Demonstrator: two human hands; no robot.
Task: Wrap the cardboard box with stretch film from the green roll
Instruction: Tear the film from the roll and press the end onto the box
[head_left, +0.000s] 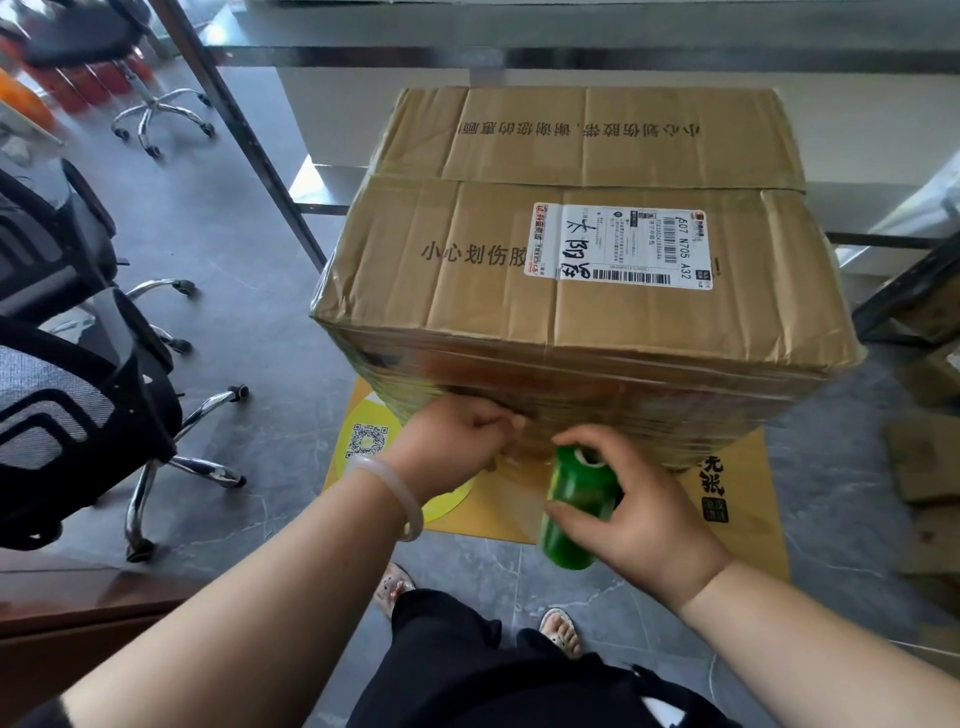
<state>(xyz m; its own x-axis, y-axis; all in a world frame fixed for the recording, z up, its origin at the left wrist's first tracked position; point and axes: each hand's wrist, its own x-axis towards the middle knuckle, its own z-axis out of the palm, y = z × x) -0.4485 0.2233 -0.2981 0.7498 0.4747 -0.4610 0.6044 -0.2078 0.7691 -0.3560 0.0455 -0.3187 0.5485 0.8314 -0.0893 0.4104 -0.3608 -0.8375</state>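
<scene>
A large cardboard box (571, 218) with a white shipping label (621, 247) on top stands on the floor in front of me. Glossy stretch film (623, 395) covers its near side in several bands. My right hand (639, 499) grips the green roll (574, 506), held upright close to the box's lower front face. My left hand (457, 441), a pale bangle on its wrist, has its fingers curled against the film on the box front and pinches it there. A short stretch of film runs between roll and box.
A yellow printed mat (737, 499) lies under the box. Black mesh office chairs (78, 395) with chrome bases stand at the left. A metal table frame (244, 135) crosses behind. Flattened cardboard pieces (924, 467) lie at the right. My feet (561, 629) are just below the roll.
</scene>
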